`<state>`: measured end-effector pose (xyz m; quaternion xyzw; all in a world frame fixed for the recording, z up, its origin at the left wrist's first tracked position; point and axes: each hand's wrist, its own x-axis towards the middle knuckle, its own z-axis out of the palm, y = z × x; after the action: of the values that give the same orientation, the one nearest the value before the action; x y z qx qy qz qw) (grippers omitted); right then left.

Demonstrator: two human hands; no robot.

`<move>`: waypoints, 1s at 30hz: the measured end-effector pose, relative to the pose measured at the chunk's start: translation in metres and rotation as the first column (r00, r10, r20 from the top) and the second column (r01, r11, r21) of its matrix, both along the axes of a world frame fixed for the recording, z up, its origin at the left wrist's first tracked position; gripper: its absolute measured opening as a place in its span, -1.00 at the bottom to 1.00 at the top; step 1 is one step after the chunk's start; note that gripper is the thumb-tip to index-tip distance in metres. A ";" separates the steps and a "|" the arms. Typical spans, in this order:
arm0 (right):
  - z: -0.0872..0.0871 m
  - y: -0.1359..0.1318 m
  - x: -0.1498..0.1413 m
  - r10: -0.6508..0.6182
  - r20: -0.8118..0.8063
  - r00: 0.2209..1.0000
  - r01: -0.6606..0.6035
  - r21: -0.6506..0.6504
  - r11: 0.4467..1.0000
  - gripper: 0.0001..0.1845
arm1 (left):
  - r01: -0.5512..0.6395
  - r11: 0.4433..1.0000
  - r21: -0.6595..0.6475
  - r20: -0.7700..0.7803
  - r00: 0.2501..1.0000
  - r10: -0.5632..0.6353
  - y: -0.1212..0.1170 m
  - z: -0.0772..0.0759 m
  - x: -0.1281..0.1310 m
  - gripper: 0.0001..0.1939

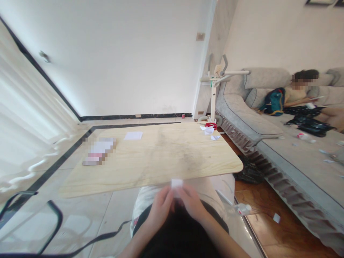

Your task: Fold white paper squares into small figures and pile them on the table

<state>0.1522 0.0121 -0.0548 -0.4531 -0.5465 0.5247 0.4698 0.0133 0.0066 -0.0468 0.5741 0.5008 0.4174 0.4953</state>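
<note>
A small piece of white paper [176, 183] is pinched between my two hands, just at the near edge of the wooden table [172, 157] and above my lap. My left hand [163, 199] grips its left side and my right hand [189, 199] its right side. The fingers are closed and a little blurred, so any folds in the paper cannot be made out. At the table's far right lie several folded white paper pieces [209, 131]. A flat stack of white paper [133, 135] rests at the far left.
A blurred-out booklet or box [99, 151] lies on the table's left. To the right, a person [301, 93] sits on a grey sofa [252, 114]. White exercise equipment [213, 93] stands behind the table. A plastic bottle [243, 209] and a paper scrap [276, 218] are on the floor.
</note>
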 end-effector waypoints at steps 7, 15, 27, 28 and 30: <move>0.003 0.001 0.001 -0.038 -0.003 0.999 0.038 0.066 0.997 -0.61 | 0.113 0.992 -0.052 0.006 0.994 -0.113 0.000 0.002 -0.001 -0.57; 0.002 -0.002 -0.002 -0.094 -0.014 0.995 0.095 0.070 0.993 -0.57 | 0.140 0.989 -0.056 0.009 0.990 -0.140 -0.002 0.007 0.002 -0.53; -0.004 0.005 0.012 -0.275 -0.040 0.961 0.275 -0.010 0.961 -0.55 | 0.073 0.996 -0.052 0.014 0.997 -0.072 -0.002 0.006 -0.003 -0.61; -0.003 0.005 0.011 -0.243 -0.046 0.969 0.243 -0.007 0.970 -0.55 | 0.092 0.994 -0.056 0.013 0.996 -0.091 -0.002 0.005 -0.002 -0.61; -0.001 0.002 0.007 -0.157 -0.046 0.987 0.157 0.010 0.988 -0.56 | 0.109 0.993 -0.054 0.003 0.994 -0.109 -0.002 0.004 -0.001 -0.61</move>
<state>0.1594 0.0143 -0.0562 -0.4795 -0.5019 0.4924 0.5250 0.0127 0.0045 -0.0430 0.5868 0.4798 0.3760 0.5329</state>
